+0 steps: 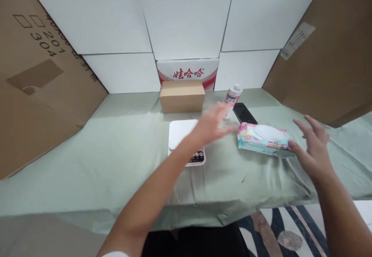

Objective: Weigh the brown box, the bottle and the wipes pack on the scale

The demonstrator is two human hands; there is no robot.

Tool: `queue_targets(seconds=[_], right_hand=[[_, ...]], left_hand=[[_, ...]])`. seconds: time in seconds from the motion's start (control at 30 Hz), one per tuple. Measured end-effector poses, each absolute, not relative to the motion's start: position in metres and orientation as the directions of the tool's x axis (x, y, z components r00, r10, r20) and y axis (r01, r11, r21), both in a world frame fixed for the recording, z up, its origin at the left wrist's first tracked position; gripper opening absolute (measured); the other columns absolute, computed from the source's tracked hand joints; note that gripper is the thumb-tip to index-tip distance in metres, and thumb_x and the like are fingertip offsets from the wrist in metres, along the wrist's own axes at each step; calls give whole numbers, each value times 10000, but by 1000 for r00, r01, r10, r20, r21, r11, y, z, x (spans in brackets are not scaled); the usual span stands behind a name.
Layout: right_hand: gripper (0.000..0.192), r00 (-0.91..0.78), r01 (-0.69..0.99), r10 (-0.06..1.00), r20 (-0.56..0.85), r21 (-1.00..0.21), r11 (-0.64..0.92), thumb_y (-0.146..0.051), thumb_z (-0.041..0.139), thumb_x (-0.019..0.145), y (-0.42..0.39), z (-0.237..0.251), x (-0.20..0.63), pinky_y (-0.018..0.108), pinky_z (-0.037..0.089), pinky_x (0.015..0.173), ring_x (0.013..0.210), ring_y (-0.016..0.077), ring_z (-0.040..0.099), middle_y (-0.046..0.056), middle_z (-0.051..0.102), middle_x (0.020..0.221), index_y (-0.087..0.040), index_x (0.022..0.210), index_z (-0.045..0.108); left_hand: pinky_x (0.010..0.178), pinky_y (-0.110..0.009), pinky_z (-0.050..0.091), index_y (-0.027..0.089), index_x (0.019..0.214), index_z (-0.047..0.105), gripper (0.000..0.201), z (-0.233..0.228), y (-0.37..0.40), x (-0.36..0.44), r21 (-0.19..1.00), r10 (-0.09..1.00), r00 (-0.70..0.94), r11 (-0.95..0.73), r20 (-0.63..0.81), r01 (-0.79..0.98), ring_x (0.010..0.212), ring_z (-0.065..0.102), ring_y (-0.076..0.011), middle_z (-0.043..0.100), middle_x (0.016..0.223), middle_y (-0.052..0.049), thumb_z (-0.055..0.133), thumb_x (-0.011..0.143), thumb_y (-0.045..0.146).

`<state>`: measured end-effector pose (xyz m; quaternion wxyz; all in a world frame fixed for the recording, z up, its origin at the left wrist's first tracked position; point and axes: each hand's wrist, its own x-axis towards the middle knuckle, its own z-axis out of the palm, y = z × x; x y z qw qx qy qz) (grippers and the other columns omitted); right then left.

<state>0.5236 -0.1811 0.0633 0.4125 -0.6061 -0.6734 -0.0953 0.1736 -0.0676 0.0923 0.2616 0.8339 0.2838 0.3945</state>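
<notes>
1. While both hands hang open over the bench, the pack of wipes (264,139) lies flat between them on the green cloth (116,148), and it serves as the landmark below.
2. Left hand (213,125): blurred, fingers spread wide and holding nothing, just left of the pack and above the white scale (186,141).
3. Right hand (312,148): open, fingers loosely curled, empty; its thumb sits at or just off the pack's right end, and I cannot tell whether it touches.
4. Judged from this pose, a good grip would come from closing on the 2 short ends together, since the pack looks soft and may sag if lifted by 1 end.
5. Keeping the left hand low and clear matters, as the small white bottle (232,99) stands upright just behind the pack and could tip; the dark phone (244,113) lies flat beside it.
6. Further behind and left of the pack sits a brown box (182,95).
7. Wrinkled cloth covers the bench; white boxes (186,21) and large cardboard sheets (37,86) wall it in, with patterned floor (279,230) below the pack's near edge.
</notes>
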Motion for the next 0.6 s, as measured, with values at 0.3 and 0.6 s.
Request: queue_targets(seconds=[0.3,0.6], right_hand=[[705,166,338,858,487,-845,414,-746,602,953,-59,49,303,608,451,1259,1459,348,570,124,587,1576,-278,1480,584],[960,139,39,944,300,-954,297,-792,607,816,43,19,253,537,273,1386,1597,306,414,73,483,1684,-255,1598,457]], left_hand=[[1390,-465,243,178,1597,449,772,23,16,3,972,918,-323,-230,232,44,1676,306,-307,367,1762,-181,557,1012,671],[1400,-475,240,271,1584,538,756,3,22,3,957,949,-128,-291,289,3,1659,349,-291,456,1731,-72,498,1001,750]])
